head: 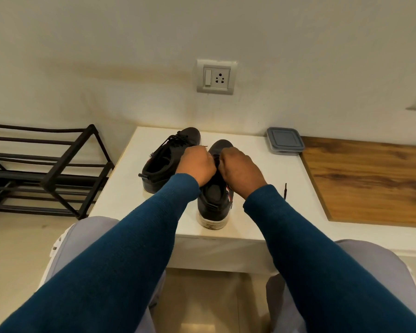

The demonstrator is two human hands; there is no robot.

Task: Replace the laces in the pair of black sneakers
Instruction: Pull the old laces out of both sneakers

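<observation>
So we're sitting at a low white desk [120, 188] with both black sneakers up on it, toes pointing at the wall. The left sneaker [163, 162] sits further back and angled off to the left, fully laced, and nobody's touching it. The right sneaker [214, 205] is closer to us, heel near the front edge of the desk, and that's where the action is.

Both hands are down on its lacing area, close together and almost knuckle to knuckle. The left hand [197, 165] has its fingers [200, 151] curled in tight, and the right hand [240, 170] is clenched the same way just beside it. There's a bit of dark lace [216, 157] showing in the gap between them. It looks like each hand is pinching that lace, but we only see the backs of the hands, so the fingertips themselves are hidden.

A loose lace end [285, 191] lies on the desk just right of the right wrist.

Other stuff: a grey lidded container [285, 140] at the back right corner of the desk, a wood-grain surface [370, 179] right next to it, a black metal shoe rack [46, 169] on the floor to the left, and a wall socket [216, 76] above the sneakers.
</observation>
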